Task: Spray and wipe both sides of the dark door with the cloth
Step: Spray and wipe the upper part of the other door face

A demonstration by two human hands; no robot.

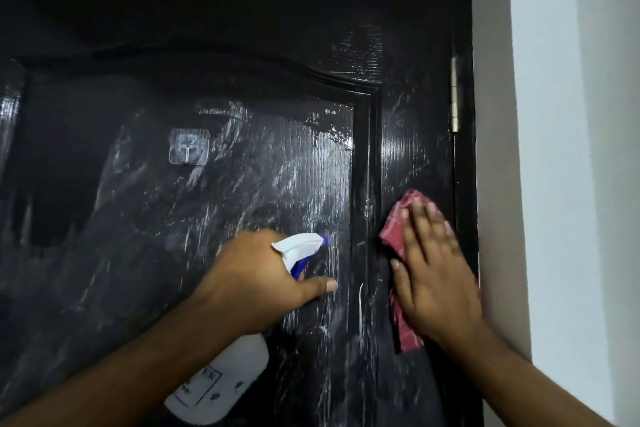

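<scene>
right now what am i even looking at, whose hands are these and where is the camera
There is no machine here. A person wears one camera on the head, so you are looking along their arms. The left hand grips a white spray bottle with a blue nozzle, aimed at the dark door. The right hand presses a red cloth flat against the door, below its hinge. Wet streaks cover the door, and a clear stick-on hook sits on its panel. The white wall is on the right.
</scene>
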